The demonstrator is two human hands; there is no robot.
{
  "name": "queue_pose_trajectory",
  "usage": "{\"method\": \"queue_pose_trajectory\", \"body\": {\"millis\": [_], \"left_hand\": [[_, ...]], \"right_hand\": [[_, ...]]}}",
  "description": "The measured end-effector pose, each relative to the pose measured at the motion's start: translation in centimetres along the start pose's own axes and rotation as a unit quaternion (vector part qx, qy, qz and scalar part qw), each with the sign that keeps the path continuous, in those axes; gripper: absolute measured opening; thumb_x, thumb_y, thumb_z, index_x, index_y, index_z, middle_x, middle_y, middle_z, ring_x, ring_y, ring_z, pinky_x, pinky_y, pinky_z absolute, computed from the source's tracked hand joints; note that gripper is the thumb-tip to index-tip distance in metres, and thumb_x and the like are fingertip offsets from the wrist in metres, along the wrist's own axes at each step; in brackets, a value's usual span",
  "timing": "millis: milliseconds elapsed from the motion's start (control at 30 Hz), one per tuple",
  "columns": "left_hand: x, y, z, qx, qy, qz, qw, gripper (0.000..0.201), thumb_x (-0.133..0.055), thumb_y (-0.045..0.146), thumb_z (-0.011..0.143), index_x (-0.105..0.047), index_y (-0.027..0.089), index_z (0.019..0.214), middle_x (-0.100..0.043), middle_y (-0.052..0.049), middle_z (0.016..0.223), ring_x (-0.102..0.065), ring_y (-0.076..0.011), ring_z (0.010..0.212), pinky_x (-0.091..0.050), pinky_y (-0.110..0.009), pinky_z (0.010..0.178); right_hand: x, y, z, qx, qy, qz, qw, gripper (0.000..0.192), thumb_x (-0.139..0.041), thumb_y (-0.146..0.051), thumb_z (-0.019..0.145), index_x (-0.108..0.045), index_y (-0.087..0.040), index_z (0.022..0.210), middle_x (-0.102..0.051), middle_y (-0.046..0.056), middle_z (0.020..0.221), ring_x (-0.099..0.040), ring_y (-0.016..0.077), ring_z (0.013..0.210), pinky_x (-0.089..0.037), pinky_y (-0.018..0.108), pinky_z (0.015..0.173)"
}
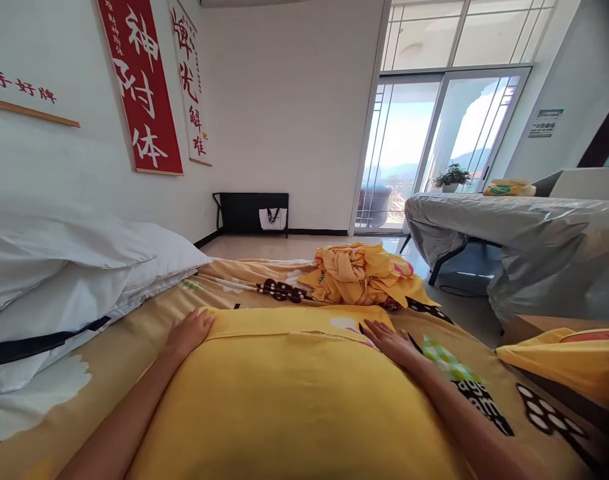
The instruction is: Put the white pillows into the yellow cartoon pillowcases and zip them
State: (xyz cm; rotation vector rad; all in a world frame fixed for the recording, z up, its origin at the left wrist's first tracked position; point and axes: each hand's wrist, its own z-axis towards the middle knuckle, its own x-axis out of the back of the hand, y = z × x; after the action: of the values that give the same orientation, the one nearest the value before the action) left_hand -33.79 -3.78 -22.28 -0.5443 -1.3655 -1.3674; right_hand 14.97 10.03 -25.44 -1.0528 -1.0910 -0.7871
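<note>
Yellow pillow (304, 400) lies on the bed (104, 373), in the near middle, right in front of the person. It is puffed up and lies flat side up. Its far edge runs left to right, with a flat band of cloth there. The end with the seam (314, 333) points to the far wall. The seam has a small gap in it. The near end goes out of view, so I cannot tell which way the pillow is longest.

The left hand (190, 331) rests on the far left corner of the pillow. Its grip is flat, with the fingers side by side. The right hand (393, 341) rests near the far right corner. Its grip is flat too, with the fingers a little spread. The 2 hands are well apart.

Just past the pillow is a messy heap of yellow cloth (354, 270). White pillows (84, 257) are on the left.

By the far wall is a white bag (273, 225) with black handles, and I cannot see inside it. On the right, the desk (484, 217) has a shiny sheet over it. A white pot (450, 188) there holds 1 green plant (452, 175). A yellow packet (509, 187) sits near it.
</note>
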Motion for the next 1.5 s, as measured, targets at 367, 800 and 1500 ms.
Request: {"method": "queue_pose_trajectory", "body": {"millis": [367,800,1500], "left_hand": [[-0.5,16.9,-5.1,-0.31,-0.109,0.023,0.944,0.048,-0.048,0.036,0.084,-0.057,0.018,0.127,-0.05,-0.008,0.14,-0.044,-0.0232,0.131,-0.031,-0.036,0.112],[-3.3,14.7,-5.6,-0.23,-0.119,-0.019,0.966,0.054,-0.035,0.048,0.093,-0.045,0.022,0.139,-0.038,-0.008,0.149,-0.032,-0.0211,0.139,-0.025,-0.041,0.114],[-6.2,16.7,-3.8,-0.259,-0.201,0.022,0.944,0.071,-0.026,0.062,0.091,-0.033,0.016,0.146,-0.025,-0.009,0.154,-0.021,-0.0224,0.143,-0.016,-0.041,0.117]], "right_hand": [[3.4,-17.0,-9.7,0.337,-0.004,0.088,0.937,0.046,-0.038,-0.046,0.094,-0.049,-0.032,0.136,-0.05,-0.003,0.139,-0.046,0.021,0.128,-0.033,0.038,0.109],[2.1,-5.0,-11.2,0.203,0.014,0.132,0.97,0.051,-0.038,-0.049,0.095,-0.041,-0.03,0.142,-0.037,0.001,0.148,-0.03,0.0228,0.139,-0.022,0.048,0.116],[-0.1,-12.8,-4.3,0.119,-0.01,0.006,0.993,0.058,-0.026,-0.053,0.095,-0.04,-0.023,0.143,-0.032,0.004,0.151,-0.023,0.0206,0.142,-0.018,0.044,0.115]]}}
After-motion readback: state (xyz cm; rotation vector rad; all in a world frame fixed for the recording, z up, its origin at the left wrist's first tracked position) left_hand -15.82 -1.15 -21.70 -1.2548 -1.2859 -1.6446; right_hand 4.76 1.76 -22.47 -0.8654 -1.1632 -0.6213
